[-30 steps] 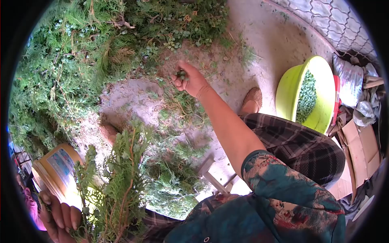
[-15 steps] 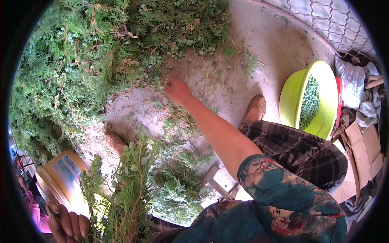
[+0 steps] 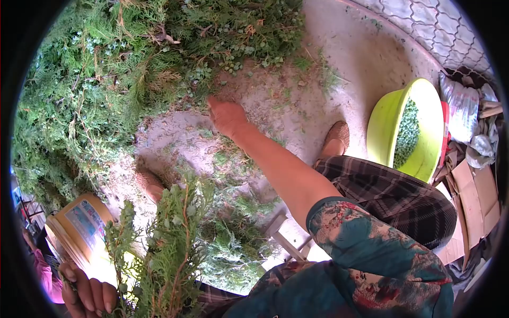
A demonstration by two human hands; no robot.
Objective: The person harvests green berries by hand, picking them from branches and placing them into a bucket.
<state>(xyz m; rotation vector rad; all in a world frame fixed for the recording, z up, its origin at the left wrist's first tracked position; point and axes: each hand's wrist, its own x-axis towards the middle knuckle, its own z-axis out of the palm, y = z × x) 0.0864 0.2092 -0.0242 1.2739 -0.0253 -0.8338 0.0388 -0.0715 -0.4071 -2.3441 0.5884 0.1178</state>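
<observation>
Nearest the camera, a teal patterned sleeve is seen on the outstretched right arm. At the lower left edge, the left hand is clenched round the stems of a leafy evergreen sprig, which is held upright and screens part of the ground behind it. Just beside that hand a yellow tin is noted. A printed label with a bluish picture is carried on its side; no writing on it can be read.

A plaid trouser leg is recorded at the right, with part of a wooden stool showing beside it. Loose cuttings are strewn over the sandy ground between two brown shoes, one partly hidden by the sprig, the other by the knee.

Further out, the right hand is laid knuckles up at the edge of a large heap of green branches. Its fingertips are buried among the twigs; whether anything is grasped cannot be told.

To the right, well apart from that hand, a lime-green basin is tilted and holds a mass of small green cones. Flattened cardboard and pale sacks are crowded beside it. No brand is legible on these. Wire mesh bounds the far corner.
</observation>
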